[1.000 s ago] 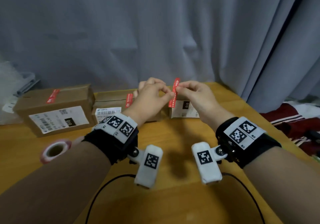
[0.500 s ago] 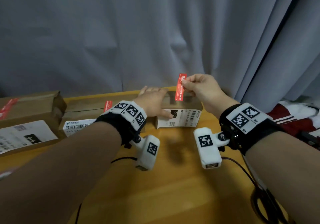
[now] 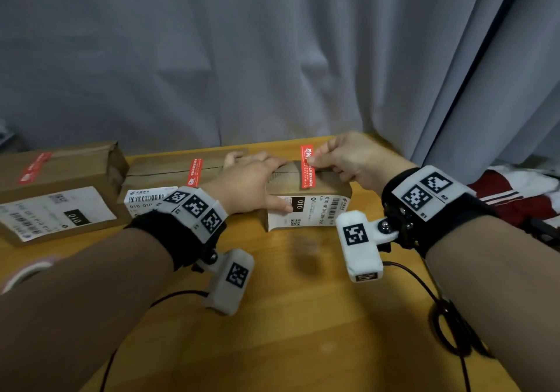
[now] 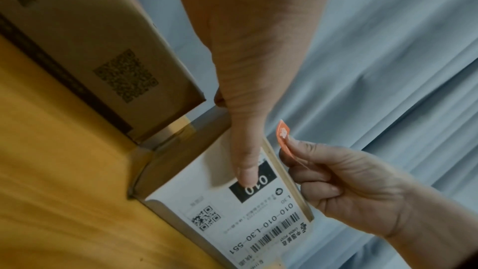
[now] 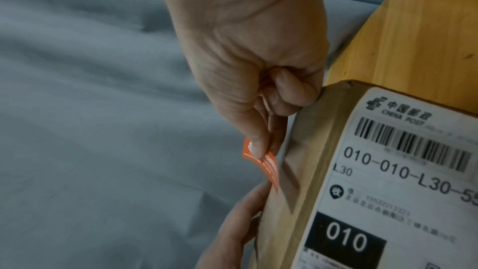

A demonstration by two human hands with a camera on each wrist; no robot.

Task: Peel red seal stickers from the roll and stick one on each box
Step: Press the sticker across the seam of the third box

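- Head view: three boxes on the table [image 3: 303, 316]. Left box [image 3: 60, 173] and middle box [image 3: 169, 170] each carry a red seal already. Right box [image 3: 306, 197] is in progress, so roughly two of three done as far as visible.
- Head view: right hand [image 3: 348, 161] pinches the top end of the sticker [image 3: 307, 165], which hangs over the box top; lower end looks at or near the cardboard. Left hand [image 3: 251, 185] grips the box, fingers over the top, thumb on the front label.
- Left wrist view: left thumb presses the "010" label; sticker [image 4: 284, 140] sits just beside the box top edge, pinched by the right hand [image 4: 344, 187].
- Right wrist view: thumb and forefinger pinch the sticker [image 5: 261, 163]; lower tip meets the box top. Not pressed flat yet.
- Roll: only a blurred sliver at the head view's left edge; can't confirm.
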